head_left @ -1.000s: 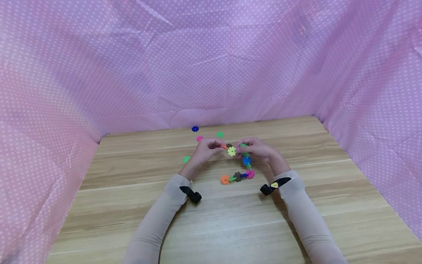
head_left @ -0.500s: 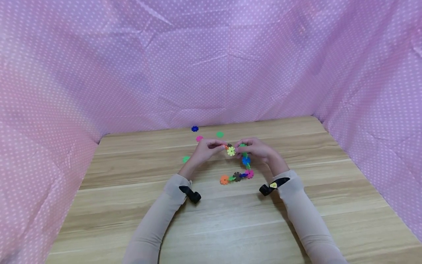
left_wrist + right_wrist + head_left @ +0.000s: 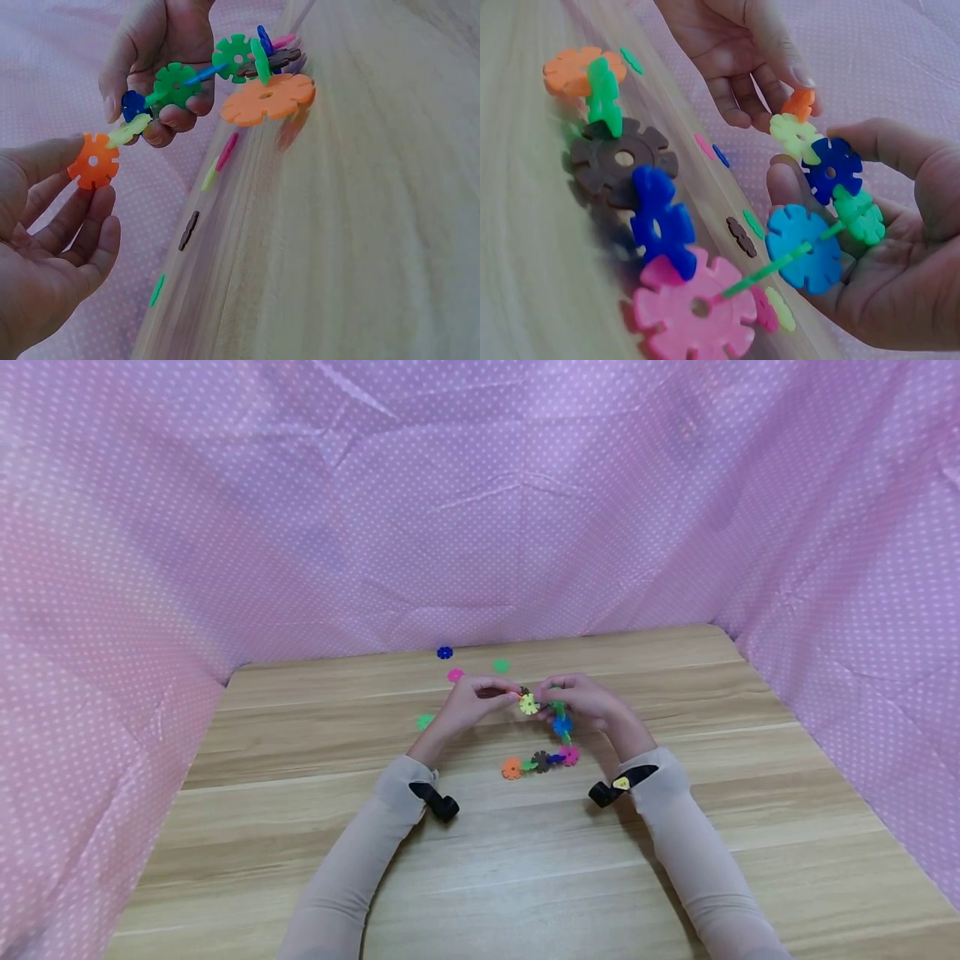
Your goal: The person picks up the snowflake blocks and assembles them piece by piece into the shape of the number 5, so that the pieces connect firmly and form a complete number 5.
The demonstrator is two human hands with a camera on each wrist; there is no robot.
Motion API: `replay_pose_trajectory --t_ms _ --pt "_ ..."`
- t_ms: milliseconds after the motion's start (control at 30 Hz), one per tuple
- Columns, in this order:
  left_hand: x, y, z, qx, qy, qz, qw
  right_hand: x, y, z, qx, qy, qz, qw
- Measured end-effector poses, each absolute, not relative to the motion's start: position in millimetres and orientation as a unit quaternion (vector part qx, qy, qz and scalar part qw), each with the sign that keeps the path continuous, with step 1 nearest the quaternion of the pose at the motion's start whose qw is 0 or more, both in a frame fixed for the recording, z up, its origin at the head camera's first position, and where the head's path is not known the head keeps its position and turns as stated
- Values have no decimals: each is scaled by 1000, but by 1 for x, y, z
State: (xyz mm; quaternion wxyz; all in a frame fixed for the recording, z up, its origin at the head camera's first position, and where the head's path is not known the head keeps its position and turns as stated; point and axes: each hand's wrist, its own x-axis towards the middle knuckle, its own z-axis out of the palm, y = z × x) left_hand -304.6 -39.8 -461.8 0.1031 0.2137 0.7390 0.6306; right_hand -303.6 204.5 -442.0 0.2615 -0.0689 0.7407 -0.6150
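Note:
Notched plastic snowflake discs are joined in a chain that trails across the wooden table. My left hand (image 3: 472, 702) pinches an orange disc (image 3: 94, 171) between thumb and fingers. Against that disc's edge sits a yellow disc (image 3: 793, 136), which joins a dark blue disc (image 3: 831, 172). My right hand (image 3: 588, 700) grips the chain at the dark blue disc, with a green disc (image 3: 859, 217) and a light blue disc (image 3: 802, 247) by its palm. From there the chain curves through a pink disc (image 3: 570, 756) and a brown disc (image 3: 541, 762) to an orange end disc (image 3: 512, 769).
Loose discs lie beyond my hands: a blue one (image 3: 445, 652), a pink one (image 3: 455, 676) and a green one (image 3: 501, 666). Another green disc (image 3: 425, 722) lies beside my left wrist. A pink dotted curtain (image 3: 480, 527) surrounds the table (image 3: 480, 877).
My left fingertips have shifted slightly right, closer to the yellow disc, so less of the orange disc shows between them. My right hand and the chain stay nearly in place.

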Motion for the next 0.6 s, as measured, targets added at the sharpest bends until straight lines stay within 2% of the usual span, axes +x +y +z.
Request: replay_pose_trajectory --t_ms 333,600 --pt "-302 -37 -462 179 713 667 118 -302 201 -440 -37 748 -621 231" --pt "-302 -35 -462 168 706 678 119 -299 198 -439 -49 784 -586 201"
